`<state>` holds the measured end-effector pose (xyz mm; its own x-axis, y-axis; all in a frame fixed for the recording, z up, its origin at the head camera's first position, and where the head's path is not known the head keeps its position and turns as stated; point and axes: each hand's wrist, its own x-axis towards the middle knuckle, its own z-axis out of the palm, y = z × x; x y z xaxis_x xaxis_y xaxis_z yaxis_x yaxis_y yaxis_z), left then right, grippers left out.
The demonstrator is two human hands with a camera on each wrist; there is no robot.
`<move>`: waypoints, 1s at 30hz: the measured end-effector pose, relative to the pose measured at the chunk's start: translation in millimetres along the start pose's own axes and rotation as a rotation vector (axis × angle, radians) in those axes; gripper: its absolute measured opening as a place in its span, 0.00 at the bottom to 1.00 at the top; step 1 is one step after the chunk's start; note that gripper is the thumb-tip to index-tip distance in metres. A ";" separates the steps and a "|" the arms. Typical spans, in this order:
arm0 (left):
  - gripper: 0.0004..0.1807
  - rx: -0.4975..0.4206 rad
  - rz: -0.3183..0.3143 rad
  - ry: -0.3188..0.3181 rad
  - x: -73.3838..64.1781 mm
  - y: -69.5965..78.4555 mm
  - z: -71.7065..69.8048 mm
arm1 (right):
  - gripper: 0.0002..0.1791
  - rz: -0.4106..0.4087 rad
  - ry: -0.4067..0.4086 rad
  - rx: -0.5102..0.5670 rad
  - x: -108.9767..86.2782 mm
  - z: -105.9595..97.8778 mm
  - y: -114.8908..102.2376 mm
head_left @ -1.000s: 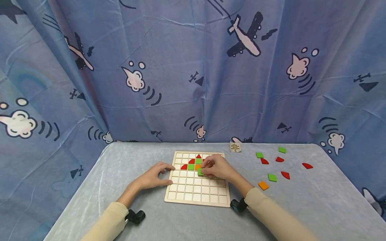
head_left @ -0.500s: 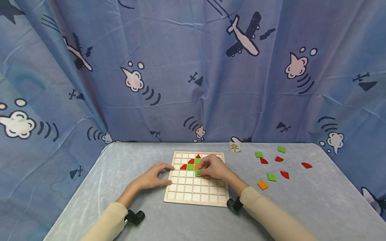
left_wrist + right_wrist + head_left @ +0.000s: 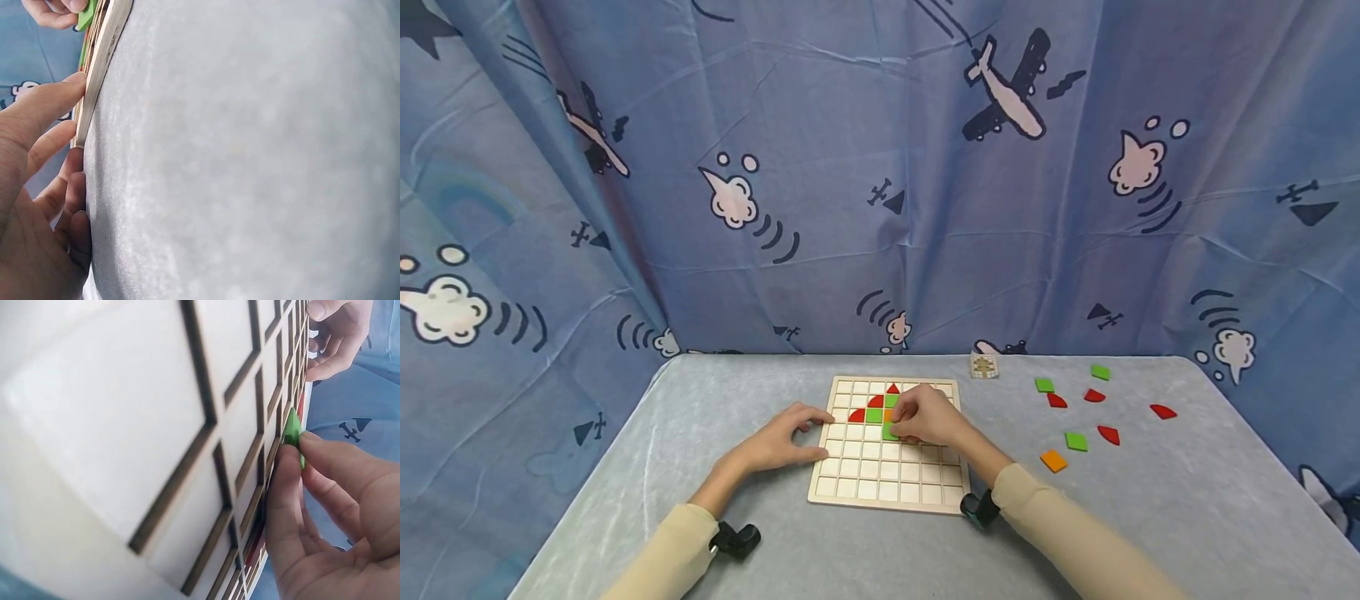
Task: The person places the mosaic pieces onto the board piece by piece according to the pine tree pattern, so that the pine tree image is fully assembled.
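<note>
A wooden grid board (image 3: 880,472) lies on the table, with red, green and orange tiles set in its upper rows. My right hand (image 3: 931,417) pinches a green square tile (image 3: 291,430) between thumb and fingers, over the cell just below the orange tile (image 3: 888,415). In the right wrist view that green tile is tilted, one corner standing up from the grid. The left hand (image 3: 784,437) touches the board's left edge with its thumb and fingertips, the fingers loosely bent. Part of the pattern is hidden behind my right hand.
On the right of the table lie loose green tiles (image 3: 1077,442), red rounded tiles (image 3: 1108,435) and one orange tile (image 3: 1054,461). A small patterned card (image 3: 984,366) is at the back edge, before a blue curtain (image 3: 820,208).
My right hand has moved slightly left with the green tile, from right of the cell under the orange tile to over it. The left hand has stayed at the board's edge.
</note>
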<state>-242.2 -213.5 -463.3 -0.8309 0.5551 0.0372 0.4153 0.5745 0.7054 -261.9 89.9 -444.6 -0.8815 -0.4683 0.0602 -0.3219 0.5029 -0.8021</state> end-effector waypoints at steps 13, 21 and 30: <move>0.28 -0.003 -0.008 -0.006 0.5 0.6 -0.1 | 0.05 -0.019 -0.020 0.025 -3.0 -7.8 3.2; 0.28 -0.001 -0.002 -0.005 0.0 -0.4 -0.3 | 0.02 -0.055 -0.038 0.086 -14.3 -26.7 12.7; 0.28 0.000 -0.013 -0.002 0.5 0.8 0.2 | 0.04 -0.019 -0.053 0.118 -35.9 -58.7 32.1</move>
<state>-242.3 -212.6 -462.8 -0.8355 0.5488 0.0259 0.4040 0.5817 0.7060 -260.9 165.5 -437.5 -0.8552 -0.5162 0.0476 -0.2933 0.4061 -0.8655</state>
